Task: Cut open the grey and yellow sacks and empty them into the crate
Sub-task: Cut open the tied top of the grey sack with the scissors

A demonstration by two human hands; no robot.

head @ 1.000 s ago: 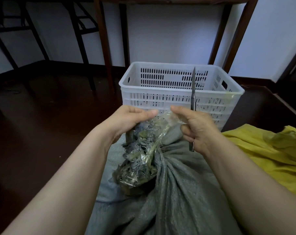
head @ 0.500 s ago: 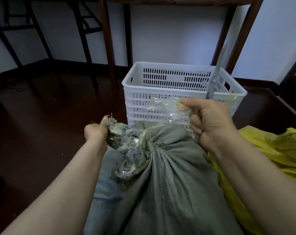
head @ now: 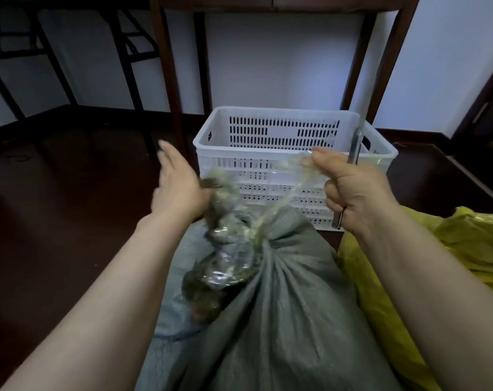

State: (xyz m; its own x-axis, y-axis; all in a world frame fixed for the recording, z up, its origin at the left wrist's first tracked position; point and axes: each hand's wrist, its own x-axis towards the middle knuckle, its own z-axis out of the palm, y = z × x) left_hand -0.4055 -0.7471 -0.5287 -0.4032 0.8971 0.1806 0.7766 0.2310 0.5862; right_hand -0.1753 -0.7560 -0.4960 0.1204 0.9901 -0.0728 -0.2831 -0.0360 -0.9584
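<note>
Over grey sack (head: 282, 292) | right hand (head: 355, 193) grips knife (head: 356, 142) | left hand (head: 177, 190) splayed

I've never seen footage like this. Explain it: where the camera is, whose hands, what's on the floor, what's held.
No machine: a person wears a head camera looking down at their own arms. On the dark floor lie a tied grey sack, a yellow sack to its right and a white slotted crate beyond. The right hand grips a knife, blade up, and pinches a clear plastic strip from the grey sack's neck. The left hand is open, blurred, beside that neck.
</note>
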